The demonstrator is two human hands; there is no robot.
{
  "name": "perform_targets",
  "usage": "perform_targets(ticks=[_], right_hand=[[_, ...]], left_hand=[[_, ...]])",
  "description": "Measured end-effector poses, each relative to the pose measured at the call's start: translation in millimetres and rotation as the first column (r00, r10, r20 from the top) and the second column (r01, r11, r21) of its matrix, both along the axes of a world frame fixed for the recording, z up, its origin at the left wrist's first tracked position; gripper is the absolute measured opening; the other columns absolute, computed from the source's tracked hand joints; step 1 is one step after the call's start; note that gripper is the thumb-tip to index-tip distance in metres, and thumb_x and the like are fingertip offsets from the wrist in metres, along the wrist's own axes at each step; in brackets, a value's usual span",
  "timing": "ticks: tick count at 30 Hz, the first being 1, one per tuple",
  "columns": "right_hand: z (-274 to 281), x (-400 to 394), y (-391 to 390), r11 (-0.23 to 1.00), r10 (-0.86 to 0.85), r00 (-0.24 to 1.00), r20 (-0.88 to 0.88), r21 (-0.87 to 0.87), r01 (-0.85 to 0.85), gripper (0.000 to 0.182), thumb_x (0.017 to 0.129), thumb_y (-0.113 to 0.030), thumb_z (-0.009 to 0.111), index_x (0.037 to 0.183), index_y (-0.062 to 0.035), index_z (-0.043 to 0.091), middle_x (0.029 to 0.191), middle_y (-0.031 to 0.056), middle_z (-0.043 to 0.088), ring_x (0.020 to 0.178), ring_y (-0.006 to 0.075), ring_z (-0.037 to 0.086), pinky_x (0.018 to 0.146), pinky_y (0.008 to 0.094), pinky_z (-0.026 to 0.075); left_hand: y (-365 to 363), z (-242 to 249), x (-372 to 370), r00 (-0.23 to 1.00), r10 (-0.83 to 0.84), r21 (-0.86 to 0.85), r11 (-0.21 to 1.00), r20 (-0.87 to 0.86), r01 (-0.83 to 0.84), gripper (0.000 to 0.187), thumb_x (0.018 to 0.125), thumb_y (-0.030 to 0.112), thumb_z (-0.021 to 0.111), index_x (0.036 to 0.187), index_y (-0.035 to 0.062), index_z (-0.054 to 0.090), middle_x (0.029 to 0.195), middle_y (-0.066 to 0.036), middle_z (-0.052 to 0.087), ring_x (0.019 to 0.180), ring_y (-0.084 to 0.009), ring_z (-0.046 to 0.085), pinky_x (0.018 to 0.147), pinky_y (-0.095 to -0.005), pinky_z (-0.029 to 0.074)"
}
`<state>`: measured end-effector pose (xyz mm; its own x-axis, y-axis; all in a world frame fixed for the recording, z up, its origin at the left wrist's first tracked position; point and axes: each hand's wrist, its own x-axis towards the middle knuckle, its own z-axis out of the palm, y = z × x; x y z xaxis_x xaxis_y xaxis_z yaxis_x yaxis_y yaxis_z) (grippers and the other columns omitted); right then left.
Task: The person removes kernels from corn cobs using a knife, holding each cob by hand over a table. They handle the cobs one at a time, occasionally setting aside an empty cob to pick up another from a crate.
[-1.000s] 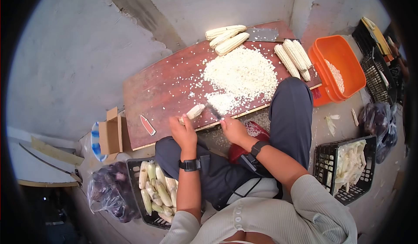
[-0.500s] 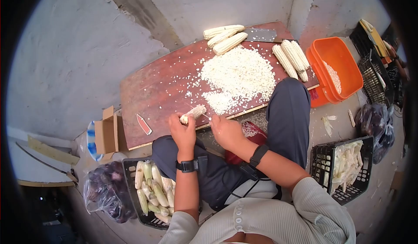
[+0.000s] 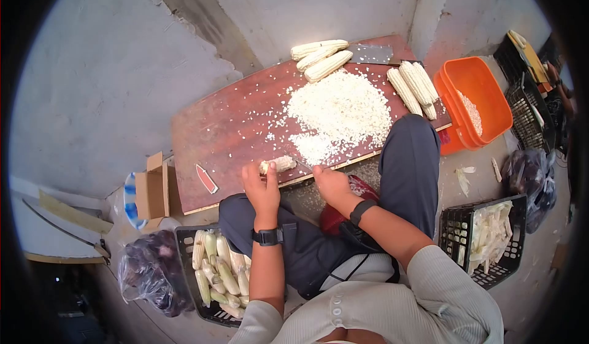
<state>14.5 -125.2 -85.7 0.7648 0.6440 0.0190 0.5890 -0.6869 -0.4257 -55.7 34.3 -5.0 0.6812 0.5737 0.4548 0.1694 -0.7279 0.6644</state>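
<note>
At the front edge of the reddish board (image 3: 215, 120), my left hand (image 3: 262, 187) holds a partly stripped corn cob (image 3: 281, 163) by its left end. My right hand (image 3: 332, 184) is closed round the handle of a small knife (image 3: 303, 163), whose thin blade points toward the cob's right end. Just beyond the cob lies a large heap of loose white kernels (image 3: 340, 108). Several whole cobs (image 3: 328, 65) rest at the back beside a cleaver (image 3: 371, 54), and more cobs (image 3: 414, 86) lie at the right.
An orange bucket (image 3: 502, 114) with kernels stands at the right. A crate of husks (image 3: 457, 221) is at lower right, and a crate of unpeeled corn (image 3: 184, 246) at lower left. A red-and-white knife-shaped item (image 3: 207, 179) lies on the board near a cardboard box (image 3: 151, 190).
The cob has turned to lie more level. My right hand has shifted slightly right and down, and the view has moved a little.
</note>
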Motion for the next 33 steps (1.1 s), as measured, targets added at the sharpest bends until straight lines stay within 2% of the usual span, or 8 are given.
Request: perform_targets(ticks=[5, 7, 10, 12, 19, 28, 31, 33], right_hand=[[18, 1, -10, 0.997, -0.049, 0.991, -0.121, 0.058, 0.056, 0.015, 0.089, -0.015, 0.047, 0.089, -0.0002, 0.048, 0.070, 0.0161, 0.062, 0.065, 0.0347, 0.063, 0.057, 0.0452, 0.050], [34, 0, -8, 0.989, -0.059, 0.986, -0.154, 0.128, 0.079, 0.017, 0.090, -0.017, 0.046, 0.090, 0.0001, 0.048, 0.070, 0.0169, 0.062, 0.065, 0.0350, 0.063, 0.058, 0.0460, 0.050], [44, -5, 0, 0.948, -0.036, 0.998, -0.055, 0.314, 0.051, 0.020, 0.092, -0.019, 0.047, 0.089, 0.0001, 0.049, 0.072, 0.0189, 0.060, 0.063, 0.0367, 0.061, 0.055, 0.0460, 0.049], [57, -14, 5, 0.951, 0.003, 0.999, 0.032, 0.308, -0.012, 0.016, 0.089, -0.017, 0.048, 0.090, -0.0006, 0.049, 0.071, 0.0169, 0.059, 0.060, 0.0343, 0.061, 0.052, 0.0431, 0.049], [39, -28, 14, 0.991, 0.092, 0.978, 0.185, 0.079, -0.108, 0.019, 0.080, -0.010, 0.052, 0.096, -0.0032, 0.047, 0.068, 0.0123, 0.057, 0.053, 0.0250, 0.062, 0.044, 0.0347, 0.049], [-3, -15, 13, 0.976, 0.104, 0.970, 0.219, 0.167, -0.143, 0.013, 0.091, -0.015, 0.044, 0.092, -0.0029, 0.049, 0.066, 0.0128, 0.057, 0.057, 0.0282, 0.062, 0.047, 0.0390, 0.049], [-7, -13, 10, 0.978, 0.109, 0.979, 0.171, 0.156, -0.136, 0.016, 0.081, -0.009, 0.051, 0.094, -0.0030, 0.046, 0.072, 0.0149, 0.059, 0.060, 0.0313, 0.063, 0.050, 0.0413, 0.050], [-5, -11, 0, 0.988, 0.109, 0.983, 0.149, 0.090, -0.123, 0.015, 0.083, -0.012, 0.051, 0.094, -0.0030, 0.046, 0.071, 0.0152, 0.059, 0.061, 0.0322, 0.063, 0.051, 0.0420, 0.050]], left_hand=[[-7, 7, -1, 1.000, 0.007, -0.071, 0.997, -0.003, -0.007, 0.023, 0.085, 0.017, 0.063, 0.101, 0.0013, 0.058, 0.095, -0.012, 0.051, 0.075, -0.0230, 0.054, 0.062, -0.0301, 0.046], [-5, 3, -2, 1.000, -0.013, -0.117, 0.993, 0.002, 0.013, 0.021, 0.081, 0.010, 0.062, 0.101, 0.0032, 0.058, 0.099, -0.009, 0.050, 0.082, -0.0182, 0.053, 0.064, -0.0278, 0.047], [-6, 2, -2, 1.000, 0.000, -0.083, 0.997, -0.010, -0.001, 0.025, 0.078, 0.008, 0.061, 0.102, 0.0025, 0.058, 0.098, -0.010, 0.051, 0.084, -0.0215, 0.053, 0.068, -0.0306, 0.046], [-7, 2, 0, 0.999, 0.034, -0.096, 0.995, -0.004, -0.034, 0.028, 0.076, 0.009, 0.061, 0.103, 0.0018, 0.058, 0.096, -0.014, 0.053, 0.088, -0.0287, 0.054, 0.075, -0.0355, 0.045], [-2, -6, 3, 0.978, 0.093, -0.003, 0.995, -0.186, -0.096, 0.027, 0.086, 0.020, 0.058, 0.098, -0.0037, 0.052, 0.095, -0.020, 0.052, 0.089, -0.0377, 0.052, 0.077, -0.0431, 0.042], [-1, -11, 2, 0.985, 0.111, -0.022, 0.993, -0.135, -0.116, 0.025, 0.088, 0.019, 0.056, 0.092, -0.0052, 0.050, 0.091, -0.021, 0.050, 0.087, -0.0391, 0.050, 0.078, -0.0439, 0.040], [-3, -11, 2, 0.989, 0.105, -0.022, 0.994, -0.103, -0.108, 0.024, 0.087, 0.018, 0.057, 0.091, -0.0049, 0.050, 0.091, -0.021, 0.050, 0.087, -0.0381, 0.050, 0.078, -0.0434, 0.040], [-2, -13, 0, 0.992, 0.097, -0.014, 0.995, -0.087, -0.098, 0.024, 0.087, 0.018, 0.057, 0.092, -0.0045, 0.050, 0.091, -0.020, 0.050, 0.086, -0.0373, 0.050, 0.078, -0.0430, 0.040]])
